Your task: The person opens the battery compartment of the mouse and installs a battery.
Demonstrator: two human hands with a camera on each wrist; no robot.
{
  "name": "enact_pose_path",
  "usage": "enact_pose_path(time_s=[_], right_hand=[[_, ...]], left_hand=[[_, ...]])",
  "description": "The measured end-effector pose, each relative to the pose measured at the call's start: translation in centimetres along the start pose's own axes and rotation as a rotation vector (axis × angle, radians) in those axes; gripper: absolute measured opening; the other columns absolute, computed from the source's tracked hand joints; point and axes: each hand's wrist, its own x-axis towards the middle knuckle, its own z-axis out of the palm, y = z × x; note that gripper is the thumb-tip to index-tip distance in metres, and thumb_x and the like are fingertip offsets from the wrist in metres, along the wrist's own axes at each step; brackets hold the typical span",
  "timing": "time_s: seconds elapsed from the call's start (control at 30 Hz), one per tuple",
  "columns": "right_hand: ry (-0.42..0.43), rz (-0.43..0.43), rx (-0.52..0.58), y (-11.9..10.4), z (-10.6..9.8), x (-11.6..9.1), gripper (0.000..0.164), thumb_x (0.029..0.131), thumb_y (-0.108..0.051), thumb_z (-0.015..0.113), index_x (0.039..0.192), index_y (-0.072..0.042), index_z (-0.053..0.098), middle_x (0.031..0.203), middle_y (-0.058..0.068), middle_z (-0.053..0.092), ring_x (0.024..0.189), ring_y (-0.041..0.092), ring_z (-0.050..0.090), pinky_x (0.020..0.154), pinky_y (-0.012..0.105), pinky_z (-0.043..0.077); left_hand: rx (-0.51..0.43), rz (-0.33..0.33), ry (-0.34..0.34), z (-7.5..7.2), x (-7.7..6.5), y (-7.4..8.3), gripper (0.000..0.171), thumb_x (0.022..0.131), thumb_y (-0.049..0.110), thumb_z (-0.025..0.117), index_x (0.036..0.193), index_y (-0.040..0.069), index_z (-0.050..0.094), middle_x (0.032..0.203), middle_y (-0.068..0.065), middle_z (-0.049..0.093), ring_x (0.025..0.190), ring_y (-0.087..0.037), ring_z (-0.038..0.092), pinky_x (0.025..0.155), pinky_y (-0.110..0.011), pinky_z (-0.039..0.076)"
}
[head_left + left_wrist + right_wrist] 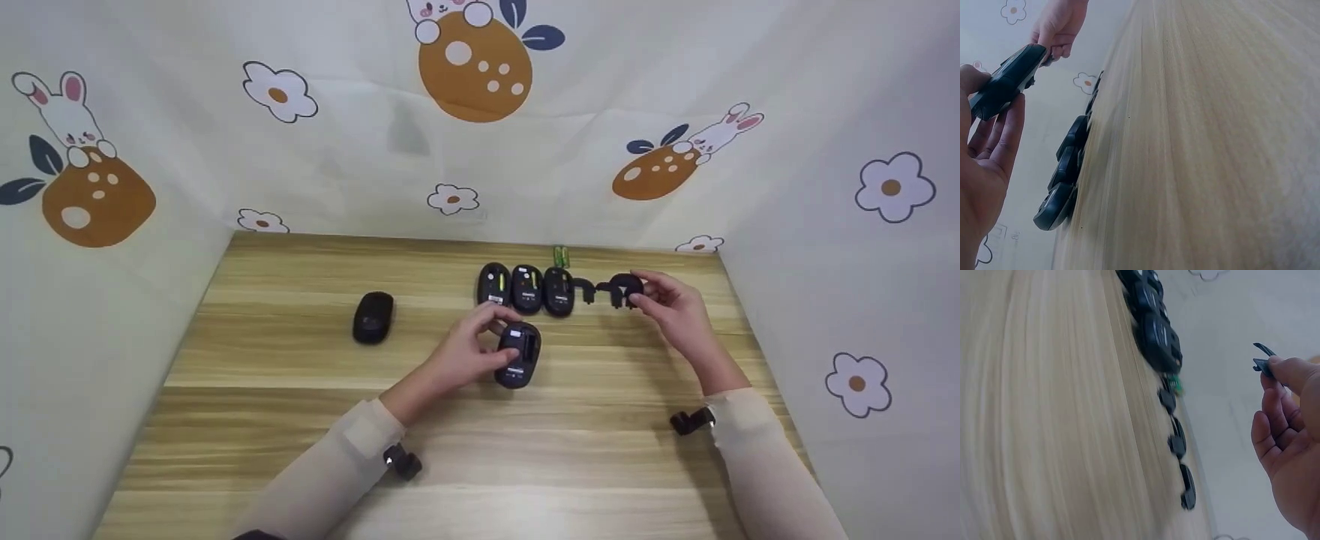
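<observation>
Patterned cloth, one: pale, printed with rabbits, orange fruit and flowers, standing behind the row of three mice and out to both its sides. Table, one: wood-grained, beneath the row. Sleeves, two, pale, both on the near side of the row, each with a small black device at the wrist. Left hand: just in front of the row, thumb and fingers gripping a mouse by its sides. Right hand: right of the row, thumb and forefinger pinching a thin piece, remaining fingers loosely bent. Mice, black, five in all: three side by side in the row, undersides up, yellow visible inside the left and middle ones; the held mouse, lifted near the row's front, underside up, compartment uncovered; a lone mouse, top side up, well to the row's left. Curved black covers: three lined up on the table to the row's right; the pinched cover raised beside them. Batteries, green, a pair, just behind the row's right end.
</observation>
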Motion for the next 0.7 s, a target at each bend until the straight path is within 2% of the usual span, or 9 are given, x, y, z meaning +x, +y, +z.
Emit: enact_pose_path(time_s=[0.17,0.43,0.57,0.7], right_hand=[[0.003,0.006,-0.039,0.6,-1.5,0.3,0.042,0.098,0.006,0.080,0.139,0.010,0.070,0.093,0.010,0.072,0.077,0.006,0.065,0.066,0.015,0.055],[-0.023,0.038,-0.150,1.7,-3.5,0.9,0.044,0.100,0.004,0.077,0.143,0.008,0.068,0.097,0.021,0.070,0.075,0.004,0.060,0.061,0.013,0.049],[-0.036,0.069,-0.160,0.9,-4.4,0.8,0.042,0.101,0.007,0.074,0.142,0.013,0.065,0.098,0.025,0.067,0.075,0.005,0.059,0.061,0.015,0.050],[-0.066,0.086,-0.194,0.1,-5.6,0.7,0.043,0.102,0.006,0.073,0.143,0.013,0.064,0.097,0.021,0.068,0.076,0.007,0.060,0.062,0.017,0.052]], left_hand=[[0.000,-0.011,0.006,0.0,0.0,0.0,0.047,0.088,-0.003,0.086,0.131,0.010,0.071,0.129,-0.002,0.066,0.109,-0.023,0.067,0.073,-0.037,0.067],[0.001,-0.009,0.005,-0.1,0.0,0.1,0.047,0.089,-0.001,0.086,0.131,0.011,0.071,0.130,-0.002,0.067,0.108,-0.024,0.067,0.072,-0.035,0.067],[-0.009,-0.008,0.005,-0.1,0.0,0.1,0.046,0.089,-0.001,0.086,0.131,0.011,0.070,0.130,-0.003,0.067,0.108,-0.024,0.067,0.072,-0.035,0.066],[-0.013,-0.006,0.003,-0.2,0.0,0.3,0.046,0.089,-0.002,0.085,0.131,0.010,0.070,0.130,-0.003,0.066,0.109,-0.025,0.067,0.073,-0.035,0.066]])
